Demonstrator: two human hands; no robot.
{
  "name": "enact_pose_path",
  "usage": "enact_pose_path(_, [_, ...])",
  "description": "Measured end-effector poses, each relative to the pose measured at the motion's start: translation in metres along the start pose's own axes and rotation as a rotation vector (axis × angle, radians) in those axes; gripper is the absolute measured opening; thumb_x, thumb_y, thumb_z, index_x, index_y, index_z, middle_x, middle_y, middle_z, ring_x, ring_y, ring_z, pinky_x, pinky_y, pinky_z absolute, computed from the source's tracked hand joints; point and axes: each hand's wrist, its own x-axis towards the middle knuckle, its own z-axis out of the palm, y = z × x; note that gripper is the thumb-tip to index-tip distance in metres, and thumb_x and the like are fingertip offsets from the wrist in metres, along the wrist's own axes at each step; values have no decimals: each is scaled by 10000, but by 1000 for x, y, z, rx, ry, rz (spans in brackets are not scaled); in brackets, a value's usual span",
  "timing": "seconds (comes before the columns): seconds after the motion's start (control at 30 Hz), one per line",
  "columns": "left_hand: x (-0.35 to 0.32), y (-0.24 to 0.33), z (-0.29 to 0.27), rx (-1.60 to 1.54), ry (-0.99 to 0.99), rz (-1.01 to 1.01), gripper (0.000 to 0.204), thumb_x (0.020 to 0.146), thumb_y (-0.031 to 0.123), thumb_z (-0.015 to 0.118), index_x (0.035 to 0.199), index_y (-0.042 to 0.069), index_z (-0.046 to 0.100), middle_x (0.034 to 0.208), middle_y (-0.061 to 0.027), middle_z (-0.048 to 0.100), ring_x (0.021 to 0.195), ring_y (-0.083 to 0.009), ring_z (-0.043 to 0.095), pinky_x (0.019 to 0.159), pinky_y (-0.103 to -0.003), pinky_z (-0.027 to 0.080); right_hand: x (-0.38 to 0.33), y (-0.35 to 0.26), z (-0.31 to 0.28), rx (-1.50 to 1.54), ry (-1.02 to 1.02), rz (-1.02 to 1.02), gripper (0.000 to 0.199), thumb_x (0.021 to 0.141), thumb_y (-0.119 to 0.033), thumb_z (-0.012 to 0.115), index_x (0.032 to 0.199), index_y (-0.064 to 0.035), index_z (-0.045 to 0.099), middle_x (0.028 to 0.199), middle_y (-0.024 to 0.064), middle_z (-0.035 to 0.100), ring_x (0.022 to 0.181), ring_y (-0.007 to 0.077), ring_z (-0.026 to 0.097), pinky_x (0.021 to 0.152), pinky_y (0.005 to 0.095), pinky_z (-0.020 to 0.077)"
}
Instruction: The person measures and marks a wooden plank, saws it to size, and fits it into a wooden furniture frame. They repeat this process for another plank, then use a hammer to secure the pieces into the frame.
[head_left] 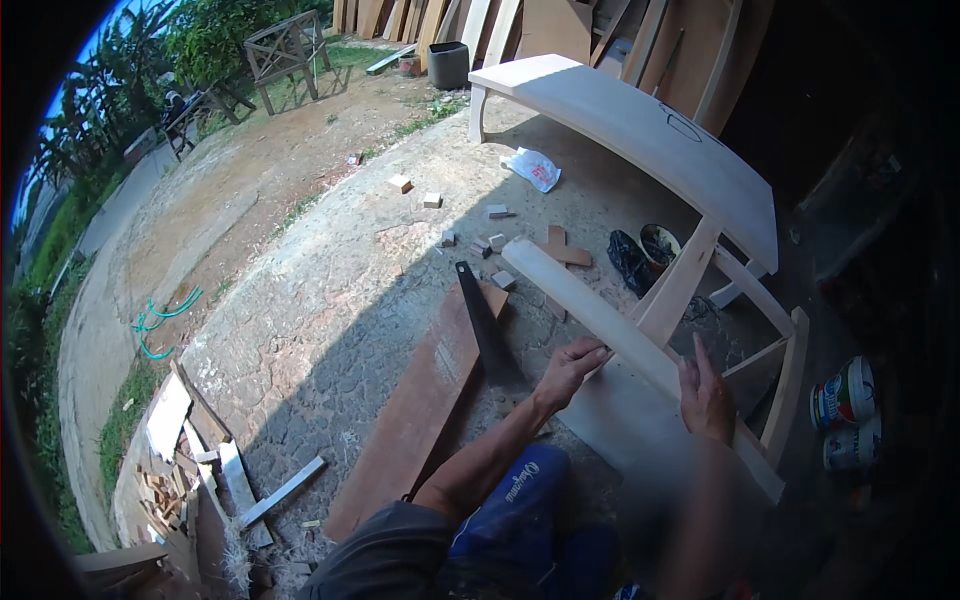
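Observation:
A long pale wooden board (pixel 590 302) runs slantwise in front of me, joined to a tapered wooden leg (pixel 683 283) of a frame. My left hand (pixel 574 372) is closed in a pinch at the board's near edge; what the fingers hold, if anything, is too small to make out. On the board's right part lies my right hand (pixel 708 400), fingers stretched out and pointing away from me. The right forearm is blurred. Left of my left hand, a dark, tapered saw blade (pixel 484 325) with a hole at its narrow end rests against a reddish-brown plank (pixel 415 410).
A pale wooden tabletop (pixel 640 125) on legs stands beyond. Small wood blocks (pixel 432 200), a wooden cross piece (pixel 566 247) and a plastic bag (pixel 535 170) dot the concrete. Wood scraps (pixel 235 480) lie left; paint buckets (pixel 843 393) stand right. Boards (pixel 490 30) lean behind.

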Motion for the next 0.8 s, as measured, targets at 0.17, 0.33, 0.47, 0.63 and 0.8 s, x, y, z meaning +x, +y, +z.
enact_pose_path(0.17, [-3, -1, -12, 58, 152, -19, 287, 1012, 134, 604, 1264, 15, 672, 1109, -27, 681, 1024, -111, 598, 931, -260, 463, 2, -14, 0, 42, -20, -26, 578, 1035, -394, 463, 1523, -90, 407, 1319, 253, 609, 1181, 429, 611, 996, 479, 482])
enact_pose_path(0.33, [-59, 32, 6, 268, 219, -40, 373, 1056, 133, 458, 1423, 73, 490, 1086, -36, 575, 802, -90, 559, 736, -285, 510, -20, -12, -7, -160, 131, -310, 570, 972, -329, 581, 1454, -39, 491, 1265, 223, 629, 1145, 404, 596, 1005, 491, 455])
enact_pose_path(0.47, [-103, 48, 20, 347, 133, -126, 338, 1066, 137, 411, 1393, 118, 495, 1094, -49, 538, 754, -106, 569, 637, -268, 512, -28, -5, -6, -257, 110, -471, 573, 884, -223, 711, 1383, -6, 530, 1220, 177, 610, 1145, 369, 556, 996, 478, 446])
enact_pose_path(0.63, [-113, 49, 47, 306, 55, -130, 507, 1084, 381, 422, 1457, 43, 476, 1254, -77, 535, 931, -133, 563, 757, -287, 523, -42, -14, 4, -228, 175, -519, 543, 885, -148, 698, 1377, -4, 516, 1184, 199, 599, 1128, 384, 555, 975, 489, 446])
enact_pose_path(0.8, [-116, 56, 78, 122, 54, 73, 618, 1084, 509, 344, 1419, 6, 474, 1270, -85, 536, 1043, -150, 560, 876, -316, 515, -93, -59, -9, 83, -36, -459, 405, 969, -162, 577, 1334, 9, 538, 1231, 243, 587, 1120, 405, 575, 926, 478, 477])
